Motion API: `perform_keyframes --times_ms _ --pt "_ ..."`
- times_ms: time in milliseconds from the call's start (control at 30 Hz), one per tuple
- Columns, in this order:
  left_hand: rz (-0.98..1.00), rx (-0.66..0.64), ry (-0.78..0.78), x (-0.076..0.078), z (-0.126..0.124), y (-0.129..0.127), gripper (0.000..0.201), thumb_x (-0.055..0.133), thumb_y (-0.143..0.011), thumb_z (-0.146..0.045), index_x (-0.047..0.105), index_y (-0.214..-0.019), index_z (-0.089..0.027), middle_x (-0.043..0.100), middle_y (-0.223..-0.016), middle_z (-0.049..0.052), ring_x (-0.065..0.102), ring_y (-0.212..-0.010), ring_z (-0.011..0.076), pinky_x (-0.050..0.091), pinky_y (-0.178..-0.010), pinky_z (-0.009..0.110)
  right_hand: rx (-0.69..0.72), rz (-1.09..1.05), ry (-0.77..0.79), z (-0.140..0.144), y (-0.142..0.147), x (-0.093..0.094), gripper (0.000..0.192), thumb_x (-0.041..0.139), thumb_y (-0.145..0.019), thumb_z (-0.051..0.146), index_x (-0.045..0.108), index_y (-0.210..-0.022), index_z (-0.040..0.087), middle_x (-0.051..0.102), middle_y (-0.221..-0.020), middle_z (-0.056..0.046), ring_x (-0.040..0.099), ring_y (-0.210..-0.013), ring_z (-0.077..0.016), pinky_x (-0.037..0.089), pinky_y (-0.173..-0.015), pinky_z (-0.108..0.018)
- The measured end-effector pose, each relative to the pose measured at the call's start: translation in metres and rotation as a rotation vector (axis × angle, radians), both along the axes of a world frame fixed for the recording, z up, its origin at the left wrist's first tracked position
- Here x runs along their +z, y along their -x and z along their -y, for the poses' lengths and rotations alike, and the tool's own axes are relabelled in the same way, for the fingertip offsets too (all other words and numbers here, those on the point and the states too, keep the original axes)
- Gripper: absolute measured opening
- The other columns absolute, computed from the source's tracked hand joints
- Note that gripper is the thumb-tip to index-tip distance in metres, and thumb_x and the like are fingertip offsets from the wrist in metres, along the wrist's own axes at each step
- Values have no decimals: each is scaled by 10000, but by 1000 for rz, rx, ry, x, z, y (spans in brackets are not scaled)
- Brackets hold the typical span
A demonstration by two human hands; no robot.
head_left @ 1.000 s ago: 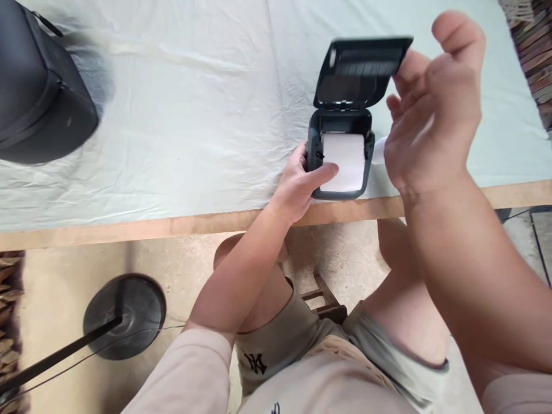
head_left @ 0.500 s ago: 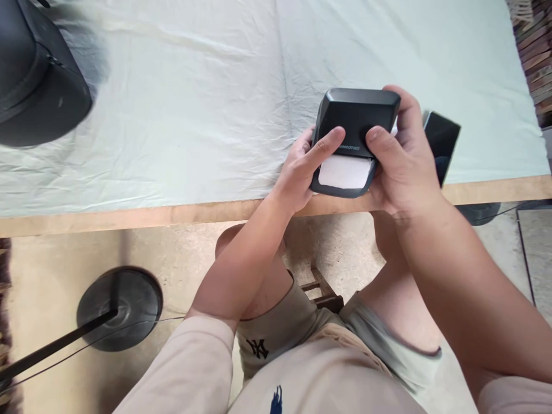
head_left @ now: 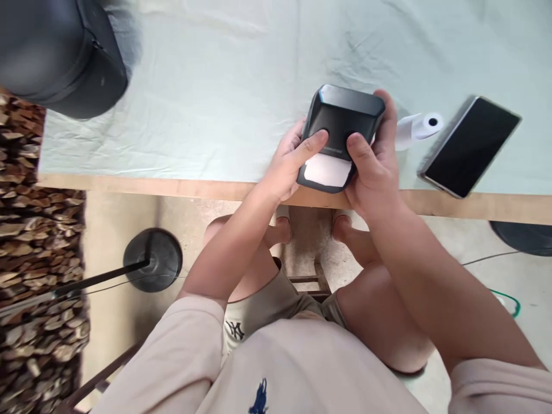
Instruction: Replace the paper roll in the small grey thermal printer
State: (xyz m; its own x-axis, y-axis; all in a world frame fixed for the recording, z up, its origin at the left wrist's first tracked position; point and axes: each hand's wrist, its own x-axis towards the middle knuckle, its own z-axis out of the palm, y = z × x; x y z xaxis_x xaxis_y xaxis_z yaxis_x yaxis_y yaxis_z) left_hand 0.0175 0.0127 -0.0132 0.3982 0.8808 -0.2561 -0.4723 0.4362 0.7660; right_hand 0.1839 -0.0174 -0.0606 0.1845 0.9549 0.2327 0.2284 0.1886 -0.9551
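Note:
Between my two hands is a black label printer (head_left: 338, 129), held tilted over the table's front edge. White paper (head_left: 328, 171) shows in the opening at its near end. My left hand (head_left: 293, 161) grips the printer's left side with the thumb on the lid. On the right side, my right hand (head_left: 375, 161) is wrapped round it, its thumb also pressing the lid. The fingers under the printer are hidden. Just right of my right hand, a white paper roll (head_left: 425, 125) with a dark core lies on the cloth. A smartphone (head_left: 472, 146) with a dark screen rests beyond it.
A pale green cloth (head_left: 194, 103) covers the table, whose wooden edge (head_left: 172, 187) runs along the front. A black bag (head_left: 86, 63) stands at the back left. On the floor are a round stand base (head_left: 153, 270), a cable and, at far left, stacked firewood (head_left: 38, 259).
The view has shifted, bringing the paper roll and the whole phone into sight on the right. Both hands keep hold of the printer, thumbs still on its lid.

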Motion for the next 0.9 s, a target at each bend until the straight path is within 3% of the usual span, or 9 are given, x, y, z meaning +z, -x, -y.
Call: perform_keyframes --times_ms 67,200,300,367,433,567,733,900 --pt "-44 7 -63 -2 -1 -2 520 1016 -893 -680 856 -1191 -285 893 -1218 82 701 -1640 451 695 -1242 510 32 -51 -5 -4 4 -3 779 478 -1121 726 213 -1828 534 573 -1839 -24 671 -1641 -247 718 -1184 -445" --pt "-84 -6 -234 -10 -4 -3 229 814 -1092 -526 869 -1178 -320 906 -1246 59 637 -1718 377 631 -1355 462 46 -228 -76 -15 18 -11 823 555 -1089 610 223 -1835 510 531 -1865 -2 621 -1675 -229 617 -1346 -456" --pt "-130 65 -213 -7 -2 -6 454 583 -1204 -588 821 -1312 -217 879 -1345 73 568 -1780 386 588 -1391 556 -5 -263 -108 -25 30 -11 872 607 -1010 443 241 -1799 371 465 -1903 -56 517 -1745 -190 439 -1499 -451" --pt "-144 114 -108 2 0 -11 686 560 -1143 -817 804 -1394 -227 871 -1433 115 519 -1812 406 550 -1440 552 -18 -251 -89 -29 35 -5 875 593 -973 381 241 -1774 344 430 -1923 -58 459 -1782 -167 373 -1533 -434" --pt "-180 160 2 12 1 -16 790 521 -1100 -920 788 -1444 -261 853 -1508 117 473 -1839 409 527 -1472 521 -7 -265 -53 -30 37 5 815 576 -990 383 278 -1749 405 427 -1930 -6 451 -1791 -157 380 -1528 -412" --pt "-215 239 133 17 -2 -22 815 285 -1213 -798 709 -1525 -175 798 -1587 116 408 -1871 410 561 -1437 569 15 -270 80 -24 35 22 719 573 -1016 436 339 -1693 500 517 -1871 67 477 -1777 -126 469 -1464 -346" --pt "-217 284 106 -1 -7 -10 656 415 -1215 -731 790 -1358 -213 853 -1425 64 555 -1787 381 660 -1310 468 -18 -242 -57 -16 40 31 739 552 -1008 305 369 -1724 314 513 -1861 -69 540 -1745 -201 439 -1497 -438" --pt "-195 316 89 -10 -5 4 531 447 -1225 -614 782 -1417 -249 834 -1424 26 588 -1762 377 676 -1264 511 -89 -14 -13 -14 39 33 760 603 -1042 411 443 -1783 364 465 -1848 -96 445 -1821 -304 367 -1538 -562"
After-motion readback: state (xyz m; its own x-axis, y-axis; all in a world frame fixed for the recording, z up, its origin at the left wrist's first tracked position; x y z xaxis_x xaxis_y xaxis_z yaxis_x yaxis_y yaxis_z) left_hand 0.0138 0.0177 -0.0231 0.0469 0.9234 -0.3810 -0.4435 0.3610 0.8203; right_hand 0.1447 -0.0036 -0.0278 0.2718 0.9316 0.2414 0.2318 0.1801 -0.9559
